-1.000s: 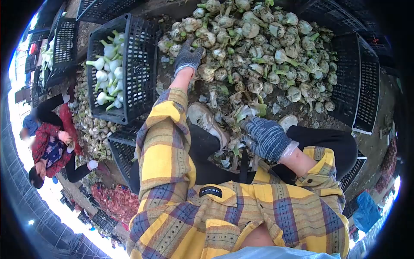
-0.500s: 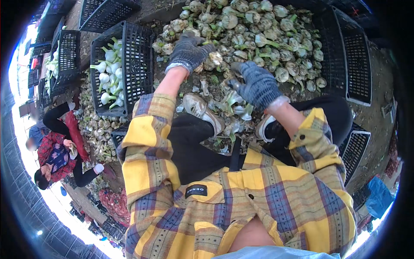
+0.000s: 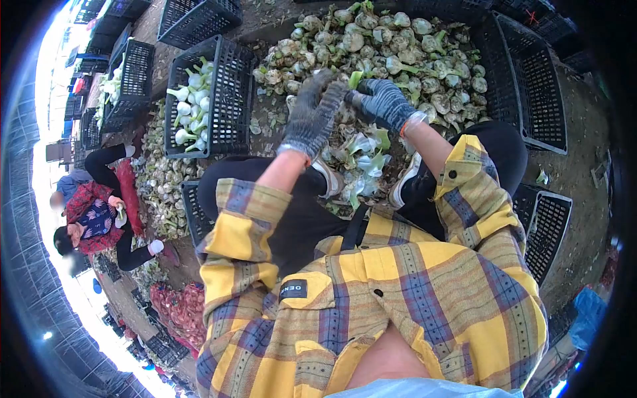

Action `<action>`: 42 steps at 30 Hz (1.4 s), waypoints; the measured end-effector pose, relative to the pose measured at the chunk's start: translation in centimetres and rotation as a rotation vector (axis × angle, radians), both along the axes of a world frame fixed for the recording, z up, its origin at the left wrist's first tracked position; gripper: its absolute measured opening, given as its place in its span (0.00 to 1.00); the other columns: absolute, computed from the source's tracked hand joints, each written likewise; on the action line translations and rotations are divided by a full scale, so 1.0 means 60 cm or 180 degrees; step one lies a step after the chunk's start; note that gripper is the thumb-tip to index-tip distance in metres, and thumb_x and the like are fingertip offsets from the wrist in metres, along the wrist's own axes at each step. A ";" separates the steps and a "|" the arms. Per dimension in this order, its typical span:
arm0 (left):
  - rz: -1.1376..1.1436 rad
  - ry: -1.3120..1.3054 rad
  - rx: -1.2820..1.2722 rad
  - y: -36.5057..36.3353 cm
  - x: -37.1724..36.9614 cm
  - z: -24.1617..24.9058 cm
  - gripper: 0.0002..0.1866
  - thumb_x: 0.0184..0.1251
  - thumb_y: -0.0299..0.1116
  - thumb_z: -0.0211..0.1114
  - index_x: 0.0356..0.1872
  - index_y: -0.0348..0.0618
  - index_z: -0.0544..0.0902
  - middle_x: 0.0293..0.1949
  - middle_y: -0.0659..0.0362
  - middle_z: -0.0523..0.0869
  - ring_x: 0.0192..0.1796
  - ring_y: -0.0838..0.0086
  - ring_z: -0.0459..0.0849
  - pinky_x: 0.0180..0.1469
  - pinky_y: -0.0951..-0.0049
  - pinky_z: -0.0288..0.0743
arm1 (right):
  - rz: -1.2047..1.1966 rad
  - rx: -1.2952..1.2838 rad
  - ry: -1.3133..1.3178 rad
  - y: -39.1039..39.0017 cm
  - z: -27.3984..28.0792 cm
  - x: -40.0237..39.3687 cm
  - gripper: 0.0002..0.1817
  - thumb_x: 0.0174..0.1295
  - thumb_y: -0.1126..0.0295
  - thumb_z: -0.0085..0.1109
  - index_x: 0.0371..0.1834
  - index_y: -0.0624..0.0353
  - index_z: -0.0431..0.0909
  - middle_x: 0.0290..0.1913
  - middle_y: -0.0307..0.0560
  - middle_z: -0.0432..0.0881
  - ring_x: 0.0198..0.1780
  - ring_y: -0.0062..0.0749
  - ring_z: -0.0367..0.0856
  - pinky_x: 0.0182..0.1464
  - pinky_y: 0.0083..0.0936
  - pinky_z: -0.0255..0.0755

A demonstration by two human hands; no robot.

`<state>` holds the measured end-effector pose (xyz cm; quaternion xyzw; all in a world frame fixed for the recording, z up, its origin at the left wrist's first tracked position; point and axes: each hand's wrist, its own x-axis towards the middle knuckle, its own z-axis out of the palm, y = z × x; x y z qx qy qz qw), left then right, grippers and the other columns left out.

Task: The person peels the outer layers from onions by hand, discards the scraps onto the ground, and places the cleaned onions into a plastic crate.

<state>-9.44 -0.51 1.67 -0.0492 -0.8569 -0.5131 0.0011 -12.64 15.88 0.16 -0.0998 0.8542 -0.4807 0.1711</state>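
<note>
Both of my hands wear grey knitted gloves and meet in front of my knees. My left hand [image 3: 310, 113] is raised, somewhat blurred, its fingers apart and its fingertips close to a bulb. My right hand [image 3: 383, 105] is closed around a garlic bulb with a green stem [image 3: 355, 80], mostly hidden between the gloves. Beyond them lies a large heap of unpeeled garlic bulbs [image 3: 424, 56]. Peeled leaves and skins [image 3: 365, 166] lie on the ground between my shoes. On the left, a black crate [image 3: 232, 99] holds clean white bulbs [image 3: 192, 109].
Another person [image 3: 96, 215] sits at the far left beside more garlic [image 3: 166, 189] and red net sacks [image 3: 179, 312]. Black crates [image 3: 541, 99] stand on the right, another [image 3: 547, 229] lies by my right knee, and more stand at upper left. A blue bag [image 3: 587, 318] lies at lower right.
My hands have come together from apart. My left hand has moved right, away from the heap's edge, and my right hand slightly left and up. The camera view has shifted.
</note>
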 end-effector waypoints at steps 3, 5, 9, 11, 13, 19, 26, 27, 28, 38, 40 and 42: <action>0.0594 -0.0509 0.0600 0.023 0.030 -0.020 0.23 0.67 0.45 0.47 0.56 0.39 0.68 0.54 0.49 0.72 0.57 0.66 0.69 0.60 0.72 0.59 | -0.0232 -0.0664 -0.1152 0.003 0.028 0.005 0.21 0.57 0.55 0.56 0.35 0.67 0.77 0.19 0.39 0.77 0.21 0.21 0.71 0.27 0.21 0.67; 0.0499 -0.0216 0.0305 0.022 0.027 -0.038 0.23 0.69 0.44 0.43 0.57 0.38 0.66 0.55 0.49 0.71 0.58 0.66 0.69 0.60 0.72 0.59 | -0.0063 -0.0537 -0.1099 0.007 0.048 0.009 0.20 0.57 0.57 0.56 0.36 0.68 0.77 0.22 0.39 0.78 0.22 0.21 0.71 0.29 0.20 0.68; 0.0409 0.0392 -0.0061 0.024 0.025 -0.049 0.22 0.69 0.42 0.43 0.55 0.37 0.67 0.54 0.49 0.72 0.57 0.64 0.70 0.60 0.72 0.59 | 0.0041 -0.0613 -0.0670 0.006 0.006 0.002 0.18 0.59 0.59 0.54 0.38 0.68 0.77 0.26 0.39 0.79 0.25 0.19 0.72 0.30 0.20 0.68; 0.0424 0.0435 0.0054 0.025 0.025 -0.047 0.21 0.69 0.42 0.43 0.54 0.36 0.68 0.54 0.49 0.72 0.57 0.64 0.70 0.59 0.72 0.59 | 0.0023 -0.0958 -0.0858 0.010 0.014 0.006 0.19 0.57 0.60 0.54 0.36 0.69 0.77 0.26 0.50 0.80 0.27 0.27 0.77 0.33 0.25 0.70; 0.0416 0.0568 0.0016 0.026 0.024 -0.051 0.21 0.69 0.42 0.44 0.53 0.35 0.70 0.53 0.48 0.74 0.55 0.63 0.71 0.59 0.71 0.60 | 0.0099 -0.0892 -0.0826 0.012 0.000 0.000 0.18 0.57 0.60 0.54 0.36 0.69 0.77 0.27 0.50 0.80 0.28 0.28 0.77 0.34 0.25 0.70; 0.0553 0.0280 0.0636 0.025 0.018 -0.073 0.20 0.69 0.40 0.45 0.53 0.36 0.71 0.51 0.48 0.75 0.54 0.63 0.72 0.57 0.71 0.62 | 0.0426 -0.0591 -0.0461 0.017 -0.009 -0.005 0.14 0.59 0.65 0.51 0.39 0.67 0.76 0.29 0.44 0.80 0.28 0.22 0.75 0.34 0.23 0.70; 0.0777 -0.0942 0.1354 0.018 0.007 -0.060 0.23 0.69 0.45 0.40 0.51 0.38 0.72 0.45 0.54 0.78 0.46 0.69 0.75 0.52 0.71 0.68 | 0.0121 -0.0100 0.0063 0.001 0.000 0.009 0.13 0.58 0.68 0.51 0.40 0.67 0.76 0.31 0.48 0.80 0.32 0.28 0.77 0.38 0.25 0.70; 0.0784 -0.0941 0.1356 0.021 0.007 -0.045 0.23 0.69 0.45 0.40 0.51 0.38 0.72 0.45 0.54 0.78 0.46 0.69 0.75 0.52 0.71 0.68 | 0.0128 -0.0099 0.0063 -0.001 -0.005 0.011 0.13 0.58 0.68 0.51 0.40 0.67 0.76 0.31 0.48 0.80 0.32 0.28 0.77 0.38 0.25 0.70; 0.1004 -0.1572 0.2072 0.024 0.006 -0.032 0.22 0.70 0.45 0.39 0.50 0.39 0.73 0.46 0.54 0.77 0.46 0.69 0.75 0.51 0.71 0.68 | 0.0064 -0.0245 0.0105 -0.003 -0.008 0.013 0.13 0.58 0.68 0.50 0.39 0.68 0.76 0.30 0.47 0.80 0.32 0.28 0.78 0.37 0.25 0.70; 0.0333 0.0809 0.0327 0.042 0.030 -0.054 0.26 0.62 0.38 0.58 0.57 0.38 0.61 0.39 0.50 0.75 0.45 0.68 0.75 0.49 0.72 0.71 | -0.0280 -0.0497 -0.0562 -0.003 -0.036 0.003 0.12 0.58 0.69 0.47 0.37 0.66 0.75 0.27 0.50 0.79 0.26 0.32 0.75 0.31 0.26 0.70; 0.0602 -0.0118 0.1281 0.041 0.022 -0.041 0.24 0.62 0.40 0.58 0.54 0.39 0.63 0.38 0.52 0.76 0.39 0.70 0.77 0.42 0.72 0.74 | -0.0473 -0.0291 0.0023 -0.002 -0.039 0.005 0.16 0.55 0.64 0.48 0.34 0.69 0.74 0.30 0.65 0.77 0.34 0.56 0.76 0.38 0.38 0.70; 0.0856 -0.1713 0.2933 0.021 0.004 -0.046 0.19 0.63 0.46 0.54 0.46 0.42 0.70 0.37 0.56 0.78 0.26 0.75 0.78 0.24 0.70 0.77 | -0.0462 -0.0243 0.0171 -0.002 -0.043 0.007 0.16 0.54 0.64 0.48 0.34 0.69 0.75 0.31 0.66 0.77 0.35 0.57 0.76 0.39 0.39 0.70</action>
